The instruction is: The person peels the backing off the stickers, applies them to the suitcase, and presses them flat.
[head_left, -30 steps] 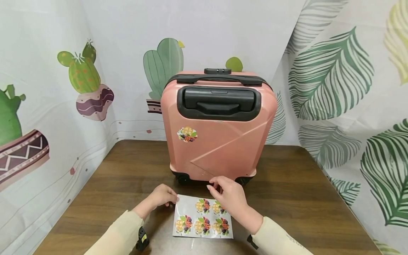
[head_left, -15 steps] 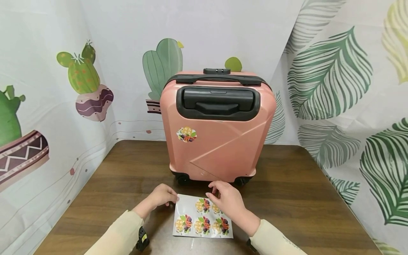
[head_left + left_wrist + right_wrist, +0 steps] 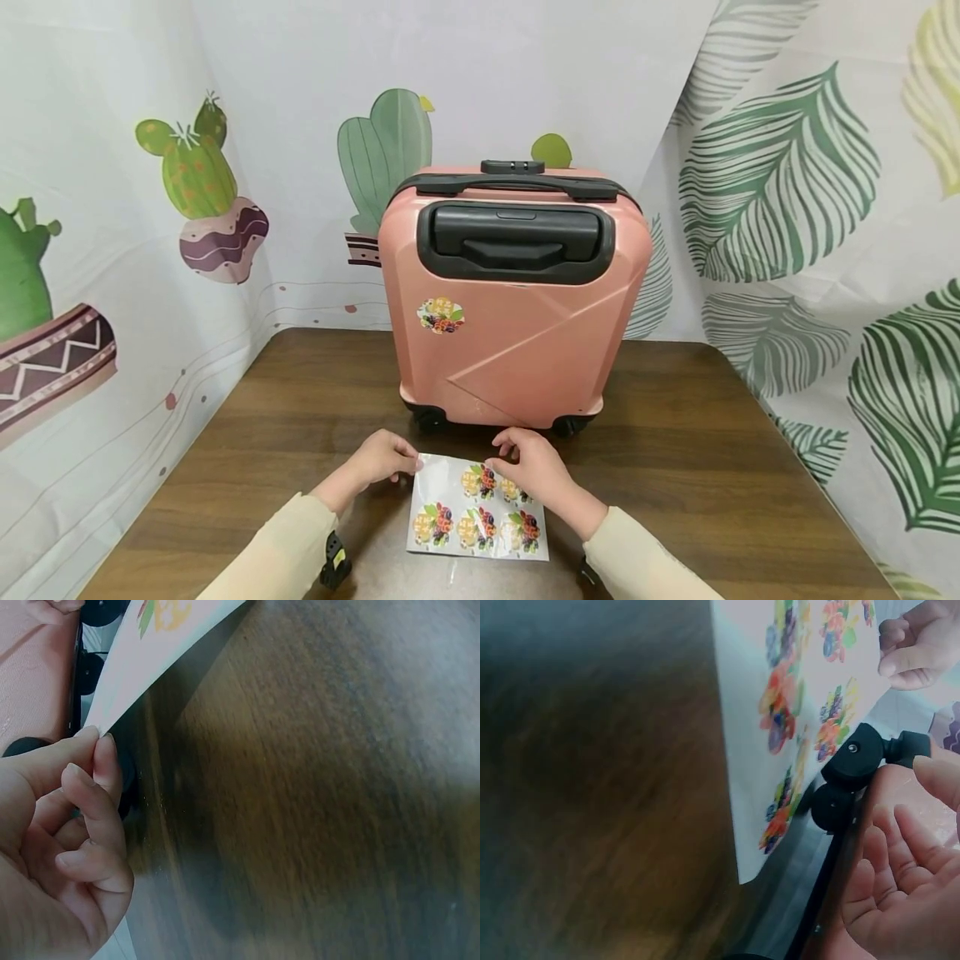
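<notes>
My left hand (image 3: 381,460) pinches the top left corner of a white sticker sheet (image 3: 438,478) between thumb and forefinger. In the left wrist view that corner of the sheet (image 3: 120,690) is lifted off the table. Several round fruit stickers (image 3: 477,528) are on the sheet, and its upper left spot is bare. Over the sheet's upper right part, my right hand (image 3: 538,468) has loosely bent fingers. The right wrist view shows the right thumb (image 3: 939,780) apart from the fingers, with nothing between them. One matching fruit sticker (image 3: 441,317) is on the pink suitcase's left side.
Just behind the sheet, the pink suitcase (image 3: 517,350) stands upright on the brown wooden table (image 3: 675,450), its black handle (image 3: 517,237) pushed in. Black wheels (image 3: 430,419) are at its base. Printed cloth (image 3: 285,100) with cacti and leaves hangs around the table.
My right hand has come slightly down, closer to the sheet's top edge. The left hand keeps its pinch on the corner, and the sheet's top edge has risen a little.
</notes>
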Demonstrator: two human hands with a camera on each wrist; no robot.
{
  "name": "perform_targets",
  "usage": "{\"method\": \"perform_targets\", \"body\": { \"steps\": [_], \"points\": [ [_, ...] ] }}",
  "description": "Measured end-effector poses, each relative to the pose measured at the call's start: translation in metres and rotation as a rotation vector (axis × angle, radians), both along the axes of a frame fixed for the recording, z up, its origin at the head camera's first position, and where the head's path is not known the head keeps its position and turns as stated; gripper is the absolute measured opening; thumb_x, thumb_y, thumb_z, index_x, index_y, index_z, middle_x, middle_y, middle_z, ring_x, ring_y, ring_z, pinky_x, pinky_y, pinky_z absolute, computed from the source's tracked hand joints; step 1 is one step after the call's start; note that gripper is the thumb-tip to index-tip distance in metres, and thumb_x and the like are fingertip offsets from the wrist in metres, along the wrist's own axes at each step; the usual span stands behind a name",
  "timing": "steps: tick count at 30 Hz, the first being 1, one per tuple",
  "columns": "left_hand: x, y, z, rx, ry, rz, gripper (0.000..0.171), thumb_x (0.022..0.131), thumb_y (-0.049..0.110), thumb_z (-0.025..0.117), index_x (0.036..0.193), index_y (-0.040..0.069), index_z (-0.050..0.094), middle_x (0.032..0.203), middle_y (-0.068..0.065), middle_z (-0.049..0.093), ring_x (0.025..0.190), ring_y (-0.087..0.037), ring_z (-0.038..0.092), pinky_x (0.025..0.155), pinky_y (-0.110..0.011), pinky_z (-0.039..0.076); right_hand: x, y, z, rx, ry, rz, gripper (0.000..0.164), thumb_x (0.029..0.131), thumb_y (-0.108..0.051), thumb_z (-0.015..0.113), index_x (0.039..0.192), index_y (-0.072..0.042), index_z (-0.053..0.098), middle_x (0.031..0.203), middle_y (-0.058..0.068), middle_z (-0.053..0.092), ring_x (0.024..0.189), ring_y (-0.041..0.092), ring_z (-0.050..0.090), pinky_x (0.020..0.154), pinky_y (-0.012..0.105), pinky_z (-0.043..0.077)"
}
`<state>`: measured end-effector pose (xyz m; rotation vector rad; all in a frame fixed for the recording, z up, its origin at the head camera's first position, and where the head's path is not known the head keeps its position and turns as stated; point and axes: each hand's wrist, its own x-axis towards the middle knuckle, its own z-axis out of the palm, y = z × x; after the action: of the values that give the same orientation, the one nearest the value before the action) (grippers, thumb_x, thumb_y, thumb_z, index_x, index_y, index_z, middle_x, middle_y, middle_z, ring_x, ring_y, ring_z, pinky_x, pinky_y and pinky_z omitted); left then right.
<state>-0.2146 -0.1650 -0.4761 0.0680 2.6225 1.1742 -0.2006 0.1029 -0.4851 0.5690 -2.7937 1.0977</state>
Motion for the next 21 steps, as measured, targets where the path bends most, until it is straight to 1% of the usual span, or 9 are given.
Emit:
{"method": "perform_targets", "body": {
  "steps": [5,10,16,21],
  "points": [
    [0.000,-0.001,0.001,0.014,0.006,0.002,0.007,0.087,0.008,0.078,0.086,0.001,0.078,0.072,0.001,0.070,0.051,-0.010,0.048,0.056,-0.025,0.045,-0.005,0.001,-0.004,-0.011,-0.043,0.023,0.024,0.086,-0.016,0.081,0.105,-0.004,0.071,0.092,0.003,0.069,0.083,0.016,0.058,0.073,0.028,0.049],
    [0.002,-0.002,0.001,0.030,0.006,-0.003,0.008,0.088,0.008,0.077,0.087,0.000,0.078,0.073,-0.001,0.072,0.052,-0.010,0.049,0.055,-0.025,0.045,-0.009,0.003,-0.006,-0.047,-0.143,0.065,0.025,0.087,-0.017,0.080,0.106,-0.003,0.072,0.096,0.006,0.070,0.088,0.018,0.060,0.075,0.028,0.049],
    [0.004,-0.003,0.002,0.051,0.004,-0.002,0.009,0.088,0.009,0.077,0.089,0.000,0.079,0.072,-0.002,0.072,0.052,-0.011,0.048,0.055,-0.026,0.044,-0.017,0.006,-0.009,-0.088,-0.256,0.131,0.028,0.089,-0.020,0.078,0.108,-0.001,0.072,0.097,0.008,0.071,0.086,0.014,0.060,0.073,0.025,0.049],
    [0.005,-0.004,0.004,0.079,0.010,-0.007,0.011,0.089,0.009,0.077,0.091,-0.001,0.079,0.073,-0.004,0.073,0.053,-0.011,0.049,0.055,-0.027,0.046,-0.022,0.009,-0.012,-0.091,-0.329,0.171,0.029,0.091,-0.020,0.074,0.111,0.001,0.073,0.100,0.010,0.073,0.087,0.012,0.061,0.074,0.027,0.051]
  ]
}}
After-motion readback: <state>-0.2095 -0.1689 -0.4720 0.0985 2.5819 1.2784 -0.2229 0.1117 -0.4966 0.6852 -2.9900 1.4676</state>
